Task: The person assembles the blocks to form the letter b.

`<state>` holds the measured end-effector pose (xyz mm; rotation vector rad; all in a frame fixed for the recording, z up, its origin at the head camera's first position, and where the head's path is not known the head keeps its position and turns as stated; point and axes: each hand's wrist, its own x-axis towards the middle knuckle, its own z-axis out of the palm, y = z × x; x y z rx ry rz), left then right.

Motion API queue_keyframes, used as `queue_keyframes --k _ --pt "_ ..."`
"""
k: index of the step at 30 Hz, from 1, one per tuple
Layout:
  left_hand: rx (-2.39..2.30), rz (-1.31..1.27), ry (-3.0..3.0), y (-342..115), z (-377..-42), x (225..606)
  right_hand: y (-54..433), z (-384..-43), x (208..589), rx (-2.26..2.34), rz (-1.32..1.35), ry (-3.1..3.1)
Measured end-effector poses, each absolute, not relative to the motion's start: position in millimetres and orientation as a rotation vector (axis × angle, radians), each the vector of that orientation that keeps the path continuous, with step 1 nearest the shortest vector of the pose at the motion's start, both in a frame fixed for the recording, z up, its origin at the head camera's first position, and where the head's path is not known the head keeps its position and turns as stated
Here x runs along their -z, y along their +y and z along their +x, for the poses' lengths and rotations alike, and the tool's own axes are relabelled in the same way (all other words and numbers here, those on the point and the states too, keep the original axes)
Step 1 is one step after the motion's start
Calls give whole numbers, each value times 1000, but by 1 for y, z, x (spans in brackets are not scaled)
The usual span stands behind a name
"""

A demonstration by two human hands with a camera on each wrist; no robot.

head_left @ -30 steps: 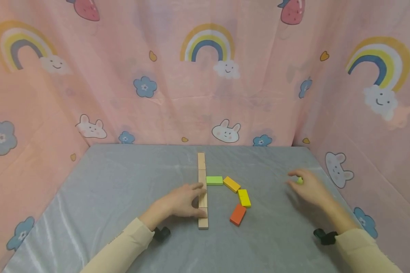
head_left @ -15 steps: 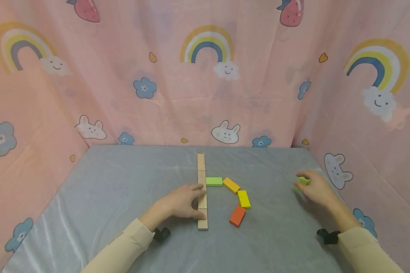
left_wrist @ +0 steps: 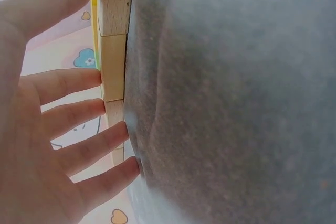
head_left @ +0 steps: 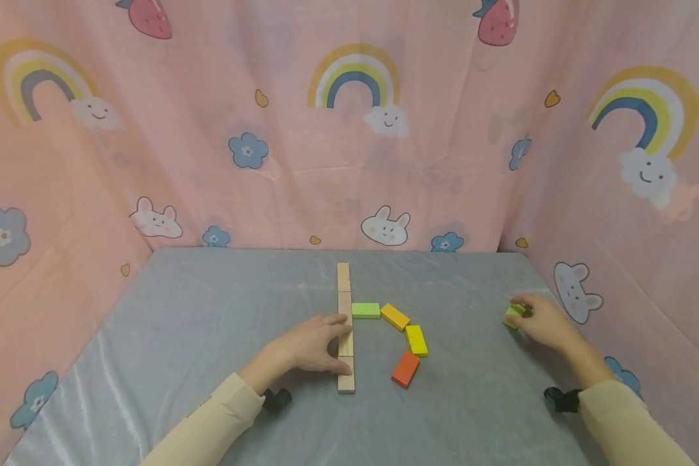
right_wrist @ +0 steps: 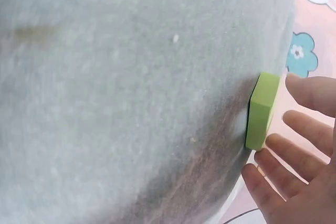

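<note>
In the head view, my left hand (head_left: pixel 309 343) rests against a straight row of plain wooden blocks (head_left: pixel 344 304), thumb and fingertips along it. The left wrist view shows its fingers (left_wrist: pixel 79 111) spread beside the row. At the right, my right hand (head_left: pixel 543 320) is at a light green block (head_left: pixel 510 316) on the cloth. The right wrist view shows this green block (right_wrist: pixel 262 111) between a thumb set apart from it and fingertips right at its edge. Right of the wooden row, another green block (head_left: pixel 365 310), an orange block (head_left: pixel 395 316), a yellow block (head_left: pixel 416 340) and a red block (head_left: pixel 405 369) form a curve.
A grey cloth (head_left: pixel 210 291) covers the table. Pink patterned curtains (head_left: pixel 303 194) stand behind it and on both sides. A small black device (head_left: pixel 561 400) sits on the right wrist, with another black device (head_left: pixel 277 400) on the left.
My right hand has drawn back slightly to the right and toward me, so more of the light green block shows. The left hand and the other blocks have stayed in place.
</note>
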<state>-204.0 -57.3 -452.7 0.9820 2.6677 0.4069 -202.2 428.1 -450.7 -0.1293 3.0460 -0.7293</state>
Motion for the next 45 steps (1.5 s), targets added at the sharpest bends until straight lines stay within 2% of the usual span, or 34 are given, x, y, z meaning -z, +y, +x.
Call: queue_keyframes --k 11,20,45 --pt "-414 991 2659 -58 -206 453 433 -199 456 772 -73 3003" --pt "-409 987 2656 -58 -205 452 432 -196 460 852 -139 2960" --pt "-403 984 2657 -56 -206 452 377 -199 456 896 -247 2909"
